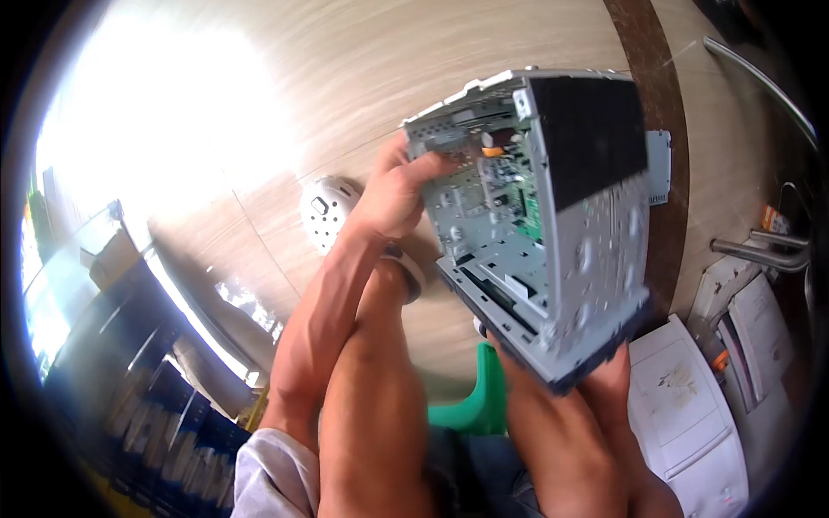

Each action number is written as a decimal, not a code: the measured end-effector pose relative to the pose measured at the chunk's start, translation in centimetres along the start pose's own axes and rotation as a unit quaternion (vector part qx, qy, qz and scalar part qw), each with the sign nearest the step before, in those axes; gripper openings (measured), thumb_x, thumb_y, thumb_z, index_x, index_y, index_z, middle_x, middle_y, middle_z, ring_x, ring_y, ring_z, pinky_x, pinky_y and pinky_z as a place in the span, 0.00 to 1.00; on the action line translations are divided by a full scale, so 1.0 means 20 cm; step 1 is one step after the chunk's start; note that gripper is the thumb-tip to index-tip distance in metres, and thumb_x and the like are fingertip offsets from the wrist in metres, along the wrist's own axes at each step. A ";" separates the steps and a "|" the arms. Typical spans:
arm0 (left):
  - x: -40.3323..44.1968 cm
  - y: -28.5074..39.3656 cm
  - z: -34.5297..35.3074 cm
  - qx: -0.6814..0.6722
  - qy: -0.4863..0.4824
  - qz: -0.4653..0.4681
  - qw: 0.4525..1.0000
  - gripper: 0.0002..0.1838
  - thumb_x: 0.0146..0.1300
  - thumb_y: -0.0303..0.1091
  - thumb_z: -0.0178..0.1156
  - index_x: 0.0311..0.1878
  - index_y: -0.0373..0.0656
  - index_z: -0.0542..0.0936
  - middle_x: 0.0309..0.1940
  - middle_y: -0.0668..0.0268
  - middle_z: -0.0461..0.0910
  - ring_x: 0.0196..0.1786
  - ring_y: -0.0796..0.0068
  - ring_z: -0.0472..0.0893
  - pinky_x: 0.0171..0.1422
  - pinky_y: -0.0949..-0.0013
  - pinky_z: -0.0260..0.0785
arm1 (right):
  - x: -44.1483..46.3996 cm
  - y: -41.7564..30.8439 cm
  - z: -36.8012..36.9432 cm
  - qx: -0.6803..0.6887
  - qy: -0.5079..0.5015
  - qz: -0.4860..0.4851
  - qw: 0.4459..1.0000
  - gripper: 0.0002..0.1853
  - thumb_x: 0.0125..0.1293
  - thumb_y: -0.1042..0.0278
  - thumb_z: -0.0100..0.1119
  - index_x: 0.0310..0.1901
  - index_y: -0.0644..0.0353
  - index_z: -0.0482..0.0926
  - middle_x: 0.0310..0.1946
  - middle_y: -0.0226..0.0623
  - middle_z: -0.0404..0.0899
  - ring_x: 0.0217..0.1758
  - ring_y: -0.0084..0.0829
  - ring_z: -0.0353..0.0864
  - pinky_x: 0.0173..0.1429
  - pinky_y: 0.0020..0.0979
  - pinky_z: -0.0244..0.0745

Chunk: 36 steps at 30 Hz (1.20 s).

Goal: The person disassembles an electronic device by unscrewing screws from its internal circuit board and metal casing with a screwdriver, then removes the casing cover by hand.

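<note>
An open metal computer case (596, 233) is tilted up above my knees, with a black panel on its right side. Inside it a green circuit board (528, 207) and an orange part show. My left hand (399, 194) grips the case's left edge, with the thumb over the rim. Under the lower right corner of the case is my right hand (609, 380), its fingers mostly hidden behind the case, which rests against it.
A white perforated shoe (321, 220) is on the tiled floor at left. A green stool (484, 397) shows between my legs. White drawers (691, 423) and metal tubes (760, 254) stand at right, shelves (155, 423) at left. A flat metal plate (660, 168) lies beyond the case.
</note>
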<state>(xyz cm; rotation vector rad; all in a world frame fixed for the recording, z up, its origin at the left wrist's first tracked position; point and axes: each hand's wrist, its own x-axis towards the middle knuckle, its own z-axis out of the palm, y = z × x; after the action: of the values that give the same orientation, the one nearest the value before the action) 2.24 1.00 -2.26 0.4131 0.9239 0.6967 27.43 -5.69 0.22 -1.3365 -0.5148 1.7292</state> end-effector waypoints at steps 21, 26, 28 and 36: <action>-0.04 -0.17 0.16 0.168 0.048 0.246 0.953 0.21 0.73 0.38 0.52 0.64 0.39 0.73 0.51 0.62 0.79 0.55 0.70 0.80 0.59 0.65 0.76 | -0.27 -0.06 0.22 -0.286 0.061 -0.077 0.953 0.50 0.64 0.33 0.68 0.71 0.72 0.65 0.48 0.42 0.84 0.47 0.25 0.81 0.52 0.26 0.75; -0.12 -0.17 0.14 0.209 0.026 0.222 0.952 0.20 0.74 0.39 0.52 0.63 0.39 0.73 0.50 0.62 0.79 0.53 0.70 0.80 0.58 0.65 0.76 | -0.35 -0.07 0.29 -0.340 0.126 -0.111 0.925 0.47 0.63 0.41 0.74 0.69 0.74 0.66 0.42 0.43 0.86 0.43 0.30 0.86 0.49 0.31 0.80; -0.13 -0.16 0.15 0.221 0.017 0.206 0.953 0.20 0.74 0.39 0.52 0.62 0.39 0.74 0.49 0.62 0.79 0.53 0.70 0.80 0.58 0.65 0.76 | -0.37 -0.10 0.31 -0.357 0.137 -0.125 0.916 0.46 0.63 0.43 0.75 0.68 0.74 0.66 0.43 0.45 0.87 0.44 0.32 0.87 0.50 0.32 0.81; -0.13 -0.16 0.16 0.252 -0.019 0.147 0.956 0.19 0.75 0.41 0.51 0.60 0.38 0.74 0.47 0.62 0.79 0.50 0.69 0.80 0.57 0.65 0.76 | -0.29 -0.16 0.28 -0.290 0.106 -0.096 0.946 0.43 0.61 0.46 0.77 0.66 0.72 0.68 0.44 0.45 0.87 0.44 0.33 0.87 0.48 0.33 0.81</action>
<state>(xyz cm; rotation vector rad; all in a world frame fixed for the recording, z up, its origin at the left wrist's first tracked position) 5.13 -3.25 -0.95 1.0293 1.0111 0.7138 23.82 -7.80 7.73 -1.7854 -1.0457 1.2966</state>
